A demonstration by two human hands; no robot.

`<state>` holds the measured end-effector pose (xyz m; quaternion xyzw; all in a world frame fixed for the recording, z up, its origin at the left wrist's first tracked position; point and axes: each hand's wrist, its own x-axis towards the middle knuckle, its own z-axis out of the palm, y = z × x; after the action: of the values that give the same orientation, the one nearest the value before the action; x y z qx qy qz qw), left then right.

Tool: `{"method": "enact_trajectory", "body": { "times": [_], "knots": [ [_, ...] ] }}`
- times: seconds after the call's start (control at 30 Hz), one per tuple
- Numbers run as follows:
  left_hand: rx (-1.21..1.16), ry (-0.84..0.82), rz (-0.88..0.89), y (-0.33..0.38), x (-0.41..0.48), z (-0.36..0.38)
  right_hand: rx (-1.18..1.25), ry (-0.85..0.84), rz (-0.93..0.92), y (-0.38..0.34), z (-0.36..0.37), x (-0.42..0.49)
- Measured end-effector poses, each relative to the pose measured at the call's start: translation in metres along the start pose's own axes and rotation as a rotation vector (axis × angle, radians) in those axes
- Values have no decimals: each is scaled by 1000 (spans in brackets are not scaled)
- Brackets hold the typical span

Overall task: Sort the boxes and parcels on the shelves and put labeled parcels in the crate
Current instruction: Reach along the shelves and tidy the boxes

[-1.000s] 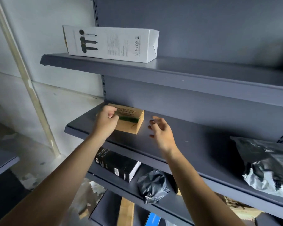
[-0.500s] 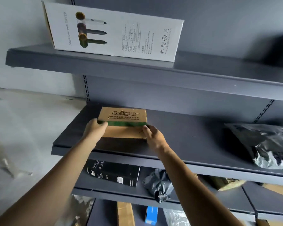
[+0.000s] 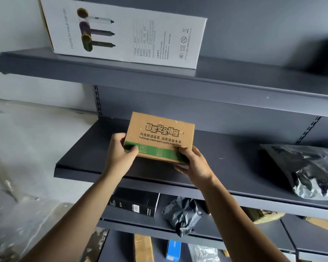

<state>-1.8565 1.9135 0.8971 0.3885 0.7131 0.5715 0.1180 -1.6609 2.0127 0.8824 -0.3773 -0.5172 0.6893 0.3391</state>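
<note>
A small brown cardboard box (image 3: 160,135) with a green band and printed lettering is held tilted toward me above the middle grey shelf (image 3: 80,159). My left hand (image 3: 119,156) grips its lower left corner, thumb on the green band. My right hand (image 3: 194,164) grips its lower right corner, fingers curled under the box. No shipping label shows on the face toward me. No crate is in view.
A white hair-dryer box (image 3: 127,33) lies on the top shelf (image 3: 102,72). A grey plastic parcel (image 3: 307,171) lies at the middle shelf's right. Below are a black box (image 3: 136,204), a crumpled dark bag (image 3: 182,214), brown cartons and a blue box (image 3: 173,249).
My right hand has joined the left on the brown box. Both hands have lifted it off the middle shelf and tilted its printed face toward me. The view has moved closer.
</note>
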Motion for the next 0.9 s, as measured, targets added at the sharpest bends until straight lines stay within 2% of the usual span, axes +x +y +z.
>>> {"method": "enact_trajectory", "body": {
  "times": [0.13, 0.27, 0.4, 0.53, 0.73, 0.83, 0.9],
  "knots": [
    [70, 9, 66, 0, -4, 6, 85, -31, -20, 0, -8, -1],
    [313, 53, 240, 4, -15, 12, 119, -25, -130, -3, 0, -8],
    [276, -73, 361, 25, -35, 21, -3, 6, -288, -5, 12, -16],
    [135, -152, 347, 40, -51, 29, -86, 32, -405, -1, 20, -27],
    [82, -271, 286, 53, -59, 32, -232, 55, -558, 0, 29, -42],
    [-33, -286, 224, 56, -58, 29, -377, 111, -651, -1, 32, -48],
    [-118, -285, 122, 60, -57, 26, -497, 156, -710, -3, 35, -50]
  ]
}}
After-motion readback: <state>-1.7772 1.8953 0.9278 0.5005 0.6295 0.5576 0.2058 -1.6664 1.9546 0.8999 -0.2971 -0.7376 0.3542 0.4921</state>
